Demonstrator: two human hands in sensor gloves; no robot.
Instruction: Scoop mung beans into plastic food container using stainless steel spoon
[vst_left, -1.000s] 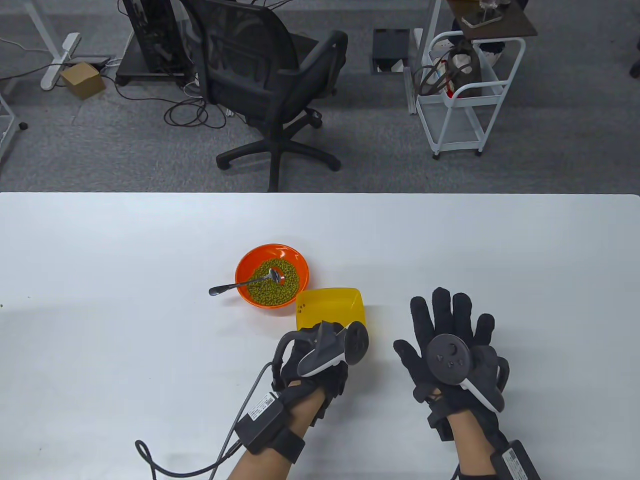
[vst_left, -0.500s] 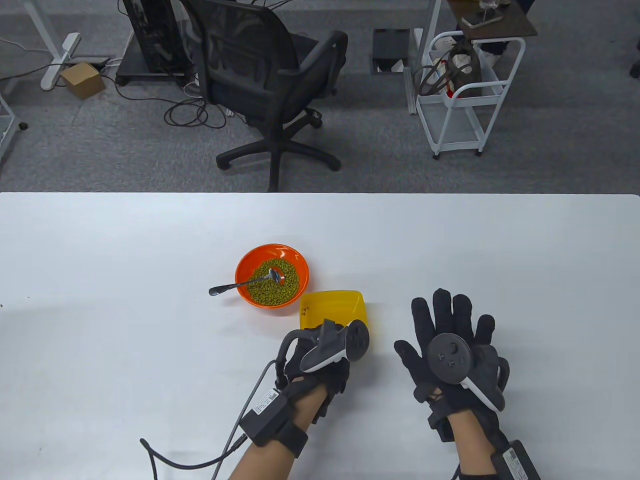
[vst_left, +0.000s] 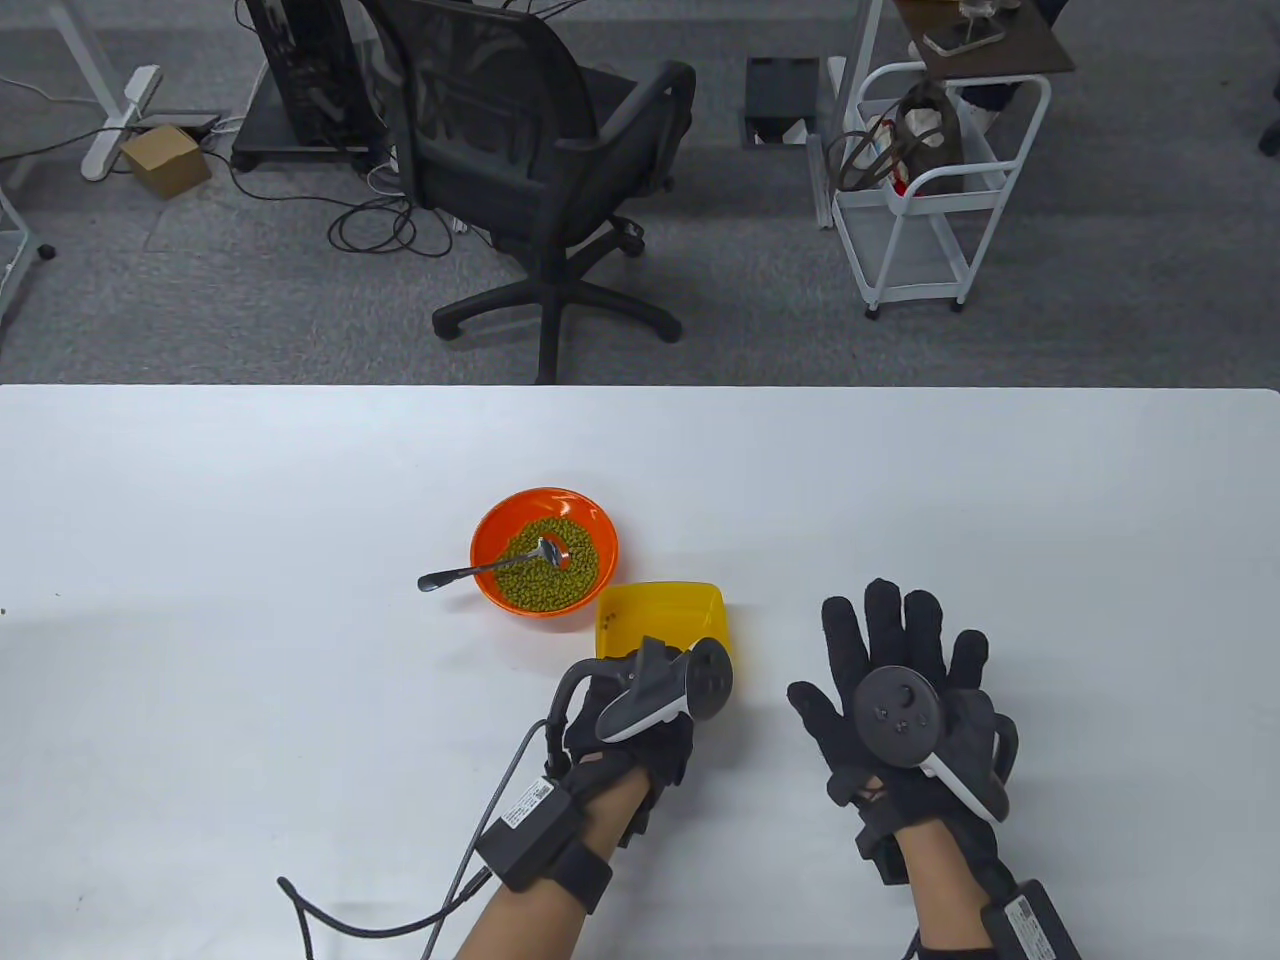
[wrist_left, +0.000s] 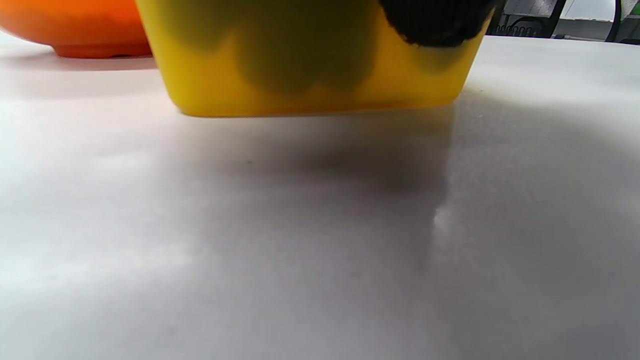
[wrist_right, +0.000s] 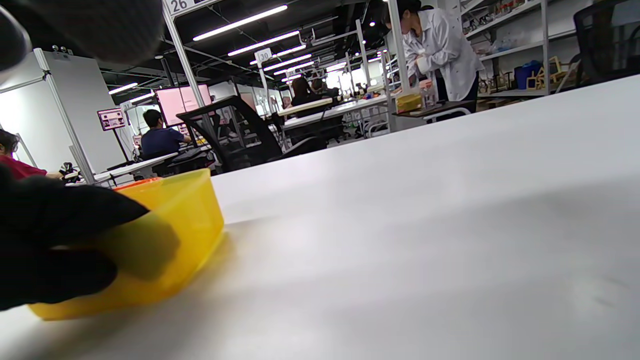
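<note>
An orange bowl (vst_left: 490, 520) of mung beans (vst_left: 530, 585) stands mid-table. The steel spoon (vst_left: 460, 574) lies in it, handle sticking out over the left rim. A yellow plastic container (vst_left: 660, 612) sits just right of the bowl, with a few beans in its left corner. My left hand (vst_left: 650, 668) grips the container's near wall: fingers show inside through the wall (wrist_left: 300, 60), and a fingertip (wrist_left: 435, 22) presses outside. The bowl also shows in the left wrist view (wrist_left: 75, 30). My right hand (vst_left: 885, 640) rests flat on the table with fingers spread, holding nothing. The container also shows in the right wrist view (wrist_right: 190, 215).
The white table (vst_left: 250, 480) stretches wide on both sides. Its far edge runs behind the bowl. Beyond it on the floor stand a black office chair (vst_left: 540, 150) and a white cart (vst_left: 930, 200). A cable (vst_left: 330, 925) trails from my left wrist.
My left hand has nudged the yellow container slightly right and then back left. The right hand, bowl and spoon have not moved.
</note>
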